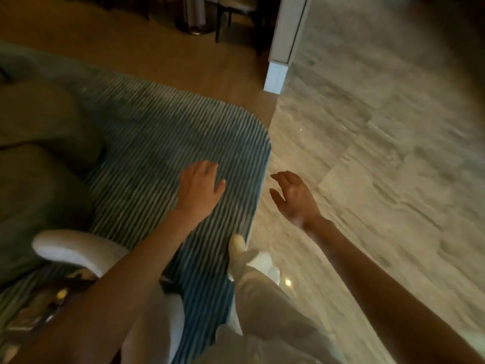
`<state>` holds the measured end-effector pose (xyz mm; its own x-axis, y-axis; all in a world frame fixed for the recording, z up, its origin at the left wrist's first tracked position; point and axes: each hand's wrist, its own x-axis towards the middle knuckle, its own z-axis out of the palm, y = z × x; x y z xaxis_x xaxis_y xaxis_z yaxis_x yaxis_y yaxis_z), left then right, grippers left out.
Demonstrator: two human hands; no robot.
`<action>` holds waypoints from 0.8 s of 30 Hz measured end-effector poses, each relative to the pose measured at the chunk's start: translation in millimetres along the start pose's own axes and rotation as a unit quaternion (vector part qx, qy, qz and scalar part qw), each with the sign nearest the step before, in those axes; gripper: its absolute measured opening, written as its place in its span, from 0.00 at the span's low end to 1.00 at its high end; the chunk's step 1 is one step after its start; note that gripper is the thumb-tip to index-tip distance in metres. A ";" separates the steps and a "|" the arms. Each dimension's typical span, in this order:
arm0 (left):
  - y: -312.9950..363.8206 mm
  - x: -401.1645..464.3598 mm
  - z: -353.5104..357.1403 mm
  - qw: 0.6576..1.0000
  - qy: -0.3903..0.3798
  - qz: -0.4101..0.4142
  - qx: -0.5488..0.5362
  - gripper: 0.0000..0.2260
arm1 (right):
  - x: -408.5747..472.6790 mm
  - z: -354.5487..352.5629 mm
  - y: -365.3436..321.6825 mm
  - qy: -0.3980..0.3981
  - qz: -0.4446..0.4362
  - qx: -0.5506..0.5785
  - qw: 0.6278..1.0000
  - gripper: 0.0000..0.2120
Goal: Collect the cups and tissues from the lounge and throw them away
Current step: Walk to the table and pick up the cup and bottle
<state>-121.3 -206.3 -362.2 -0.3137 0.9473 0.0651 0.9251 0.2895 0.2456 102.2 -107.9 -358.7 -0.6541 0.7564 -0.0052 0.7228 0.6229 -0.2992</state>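
My left hand (200, 189) hangs palm down over the striped rug, fingers relaxed, holding nothing. To its right, my right hand (292, 197) is stretched out above the marble floor with loosely spread fingers, and it holds nothing either. I see no cup and no tissue in this blurred view.
A blue and white striped rug (168, 143) covers the floor on the left, meeting pale marble tiles (380, 143) on the right. A green sofa (39, 143) sits at the left. A white rounded edge (76, 249) lies at the lower left. A white pillar base (275, 76) and dark chair legs (219, 24) stand ahead.
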 end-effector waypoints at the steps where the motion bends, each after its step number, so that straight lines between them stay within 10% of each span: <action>1: -11.9 27.7 0.8 1.000 0.002 -0.008 0.002 0.22 | 33.9 1.8 2.1 0.000 -0.012 0.003 1.000 0.20; 24: -346.4 442.7 -72.8 0.968 -0.006 -0.245 0.051 0.22 | 666.9 39.0 -156.2 -0.053 -0.193 0.100 0.975 0.17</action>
<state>-596.2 102.8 -348.0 -0.7178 0.6947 -0.0464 0.6829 0.7154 0.1481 -455.6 291.4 -352.7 -0.8959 0.4416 0.0492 0.3668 0.7974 -0.4791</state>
